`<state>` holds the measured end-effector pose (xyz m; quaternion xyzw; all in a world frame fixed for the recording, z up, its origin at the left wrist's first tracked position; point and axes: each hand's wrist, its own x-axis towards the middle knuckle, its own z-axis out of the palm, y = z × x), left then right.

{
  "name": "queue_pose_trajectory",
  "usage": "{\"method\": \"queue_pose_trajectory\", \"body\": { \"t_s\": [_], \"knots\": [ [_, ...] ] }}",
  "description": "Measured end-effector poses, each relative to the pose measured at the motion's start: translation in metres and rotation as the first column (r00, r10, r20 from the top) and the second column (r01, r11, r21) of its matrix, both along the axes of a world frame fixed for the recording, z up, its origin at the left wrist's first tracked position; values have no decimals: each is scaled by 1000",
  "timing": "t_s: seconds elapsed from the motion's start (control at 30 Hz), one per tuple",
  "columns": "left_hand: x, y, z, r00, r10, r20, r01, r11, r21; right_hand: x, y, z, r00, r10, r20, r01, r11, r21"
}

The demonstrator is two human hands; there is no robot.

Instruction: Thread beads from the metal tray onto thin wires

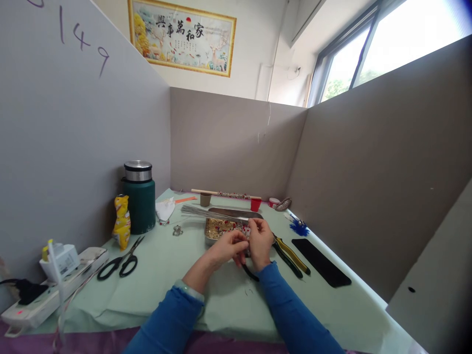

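Note:
Both hands meet over the near edge of a metal tray point(211, 241) of gold, red and clear beads. My left hand point(229, 246) is closed, its fingertips pinched near a dark curved band point(250, 273) that hangs below the hands. Beside it, my right hand point(260, 241) is also closed in a pinch, fingertips raised; what it holds is too small to name. A bundle of thin wires point(202, 212) lies across the tray's back left. Yellow-and-black pliers point(293, 255) rest just right of my right hand.
Black-handled scissors point(123, 260), a green flask point(139, 201), a yellow packet point(121, 221) and a power strip point(55, 290) stand or lie left. Behind the tray are a brown cup point(205, 199) and red cup point(255, 204). A black strip point(320, 262) and blue feathery piece point(299, 227) lie right.

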<state>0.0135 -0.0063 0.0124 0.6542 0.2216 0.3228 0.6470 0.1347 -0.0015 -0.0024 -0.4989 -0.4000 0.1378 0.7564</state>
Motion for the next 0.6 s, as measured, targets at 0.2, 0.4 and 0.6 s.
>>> {"method": "queue_pose_trajectory", "body": {
  "t_s": [0.2,0.4,0.6],
  "knots": [
    [-4,11,2,930,270,247,-244,961,-133,-4,-3,6,937,314,-152,-309,949,59],
    [-5,14,4,878,400,262,-389,916,-95,-9,-6,3,870,486,89,-480,874,-75],
    [-4,13,5,863,431,263,-415,902,-117,-9,-4,1,891,448,70,-442,893,-84]
  ]
}}
